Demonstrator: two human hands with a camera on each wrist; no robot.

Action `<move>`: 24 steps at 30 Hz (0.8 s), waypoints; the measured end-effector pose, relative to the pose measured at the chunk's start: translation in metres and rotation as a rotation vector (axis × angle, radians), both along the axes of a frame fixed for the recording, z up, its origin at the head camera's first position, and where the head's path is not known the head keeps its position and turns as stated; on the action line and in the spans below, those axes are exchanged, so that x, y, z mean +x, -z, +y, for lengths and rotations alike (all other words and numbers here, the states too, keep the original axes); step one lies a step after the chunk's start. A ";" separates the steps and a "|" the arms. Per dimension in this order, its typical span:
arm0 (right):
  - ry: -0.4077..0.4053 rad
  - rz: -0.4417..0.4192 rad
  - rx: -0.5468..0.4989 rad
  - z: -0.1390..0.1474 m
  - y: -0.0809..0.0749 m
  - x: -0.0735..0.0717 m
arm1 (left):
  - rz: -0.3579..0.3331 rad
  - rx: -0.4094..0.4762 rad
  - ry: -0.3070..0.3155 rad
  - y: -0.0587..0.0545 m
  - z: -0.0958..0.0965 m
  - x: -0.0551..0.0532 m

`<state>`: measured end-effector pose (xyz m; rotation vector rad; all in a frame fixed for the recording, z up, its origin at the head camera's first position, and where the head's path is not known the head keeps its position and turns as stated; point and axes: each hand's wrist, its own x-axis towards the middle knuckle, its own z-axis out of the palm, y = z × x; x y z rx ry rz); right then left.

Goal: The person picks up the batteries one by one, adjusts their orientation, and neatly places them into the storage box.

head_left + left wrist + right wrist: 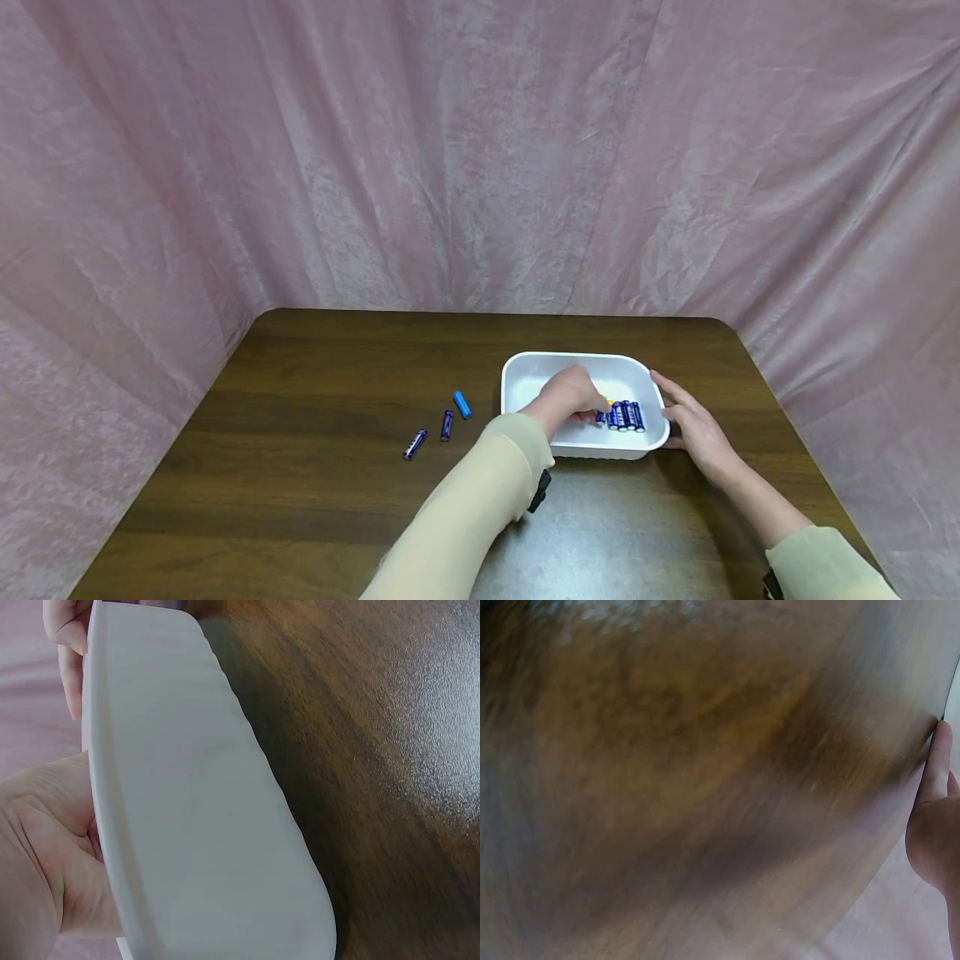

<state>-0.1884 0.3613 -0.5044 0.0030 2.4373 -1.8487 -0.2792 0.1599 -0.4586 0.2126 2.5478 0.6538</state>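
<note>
A white plastic tray [525,375] stands on the table, and several dark blue batteries [626,416] lie side by side at its right end. My left hand [572,392] reaches down into the tray, its bent fingers holding a battery [600,417] beside that row. A bit of yellow shows at the fingertips. In the left wrist view the tray's outer wall [195,787] hides those fingers. My right hand [697,429] rests along the tray's right end with fingers extended against it. One straight finger [936,761] touches the tray in the right wrist view.
Left of the tray, two dark blue batteries [415,444] and a lighter blue battery [462,405] lie loose on the brown wooden table [300,483]. A pink curtain [450,167] hangs behind the table and around its sides.
</note>
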 end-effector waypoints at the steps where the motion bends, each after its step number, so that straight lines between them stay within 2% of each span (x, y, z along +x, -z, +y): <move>1: -0.001 0.000 -0.001 0.000 0.000 0.000 | -0.001 0.000 0.000 0.000 0.000 0.000; 4: -0.002 -0.002 -0.002 0.000 0.000 0.000 | -0.012 0.012 -0.003 0.000 0.000 0.000; 11: -0.002 0.009 0.004 0.000 0.001 0.000 | -0.132 0.175 -0.058 -0.001 -0.006 0.001; 14: -0.003 0.011 0.004 0.000 0.001 0.000 | -0.163 0.218 -0.082 -0.002 -0.009 0.001; 18: 0.000 0.007 0.003 -0.001 0.001 0.000 | -0.175 0.226 -0.083 -0.005 -0.012 -0.002; 24: 0.005 0.007 0.017 -0.001 0.000 0.000 | -0.172 0.206 -0.036 -0.011 -0.016 -0.009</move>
